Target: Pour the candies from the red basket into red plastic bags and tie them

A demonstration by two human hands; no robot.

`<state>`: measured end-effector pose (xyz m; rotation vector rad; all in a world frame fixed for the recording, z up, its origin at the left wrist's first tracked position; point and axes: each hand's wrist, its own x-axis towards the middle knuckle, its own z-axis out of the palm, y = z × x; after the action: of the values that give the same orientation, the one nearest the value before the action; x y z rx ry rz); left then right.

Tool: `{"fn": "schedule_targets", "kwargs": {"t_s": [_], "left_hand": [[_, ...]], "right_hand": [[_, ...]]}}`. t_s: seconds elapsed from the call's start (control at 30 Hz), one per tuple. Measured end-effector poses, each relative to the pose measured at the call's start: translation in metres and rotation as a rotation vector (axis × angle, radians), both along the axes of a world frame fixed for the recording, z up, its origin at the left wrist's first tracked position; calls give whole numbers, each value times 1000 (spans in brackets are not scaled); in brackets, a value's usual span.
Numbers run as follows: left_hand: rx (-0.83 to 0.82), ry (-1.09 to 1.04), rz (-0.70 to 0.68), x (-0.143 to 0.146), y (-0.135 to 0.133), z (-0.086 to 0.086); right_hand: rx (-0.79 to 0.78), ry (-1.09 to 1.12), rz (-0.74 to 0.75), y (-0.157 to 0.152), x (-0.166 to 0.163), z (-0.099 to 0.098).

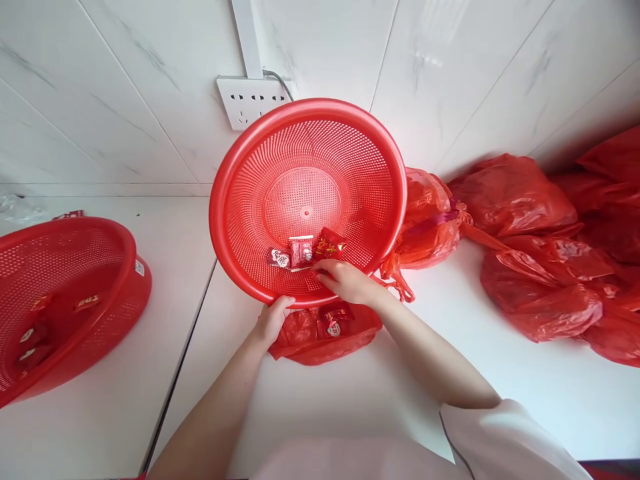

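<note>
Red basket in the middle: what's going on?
A person's left hand holds the near rim of the tilted basket; the right hand is inside by some small packets, its grip unclear. Below the rim, an open red bag holds other packets. Another basket sits to the left, bulging red bags to the right.

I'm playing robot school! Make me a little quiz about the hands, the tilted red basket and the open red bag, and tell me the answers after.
1. Pick one: where is the left hand?
A. On the rim of the tilted basket
B. On the wall socket
C. On a knotted bag
2. True or false: packets lie in the open red bag below the basket's near rim.
3. Short answer: which hand reaches inside the tilted basket?

Key:
1. A, with its thumb over the near edge.
2. True.
3. The right hand.
</note>
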<state>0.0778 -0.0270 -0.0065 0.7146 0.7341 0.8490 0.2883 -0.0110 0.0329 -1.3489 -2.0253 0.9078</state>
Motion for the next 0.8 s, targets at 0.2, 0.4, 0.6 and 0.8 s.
{"fn": "schedule_targets", "kwargs": {"t_s": [0.2,0.4,0.6,0.8], "left_hand": [[-10,19,4,-1,-1,-3],[48,-29,12,3,-1,-1],[27,-32,31,0,1,-5],[35,-31,77,0,3,-6]], "right_hand": [[-539,737,-33,5,6,3],[-499,826,113,-2,6,15],[-367,820,35,-3,7,15],[-297,677,-36,-5,13,18]]}}
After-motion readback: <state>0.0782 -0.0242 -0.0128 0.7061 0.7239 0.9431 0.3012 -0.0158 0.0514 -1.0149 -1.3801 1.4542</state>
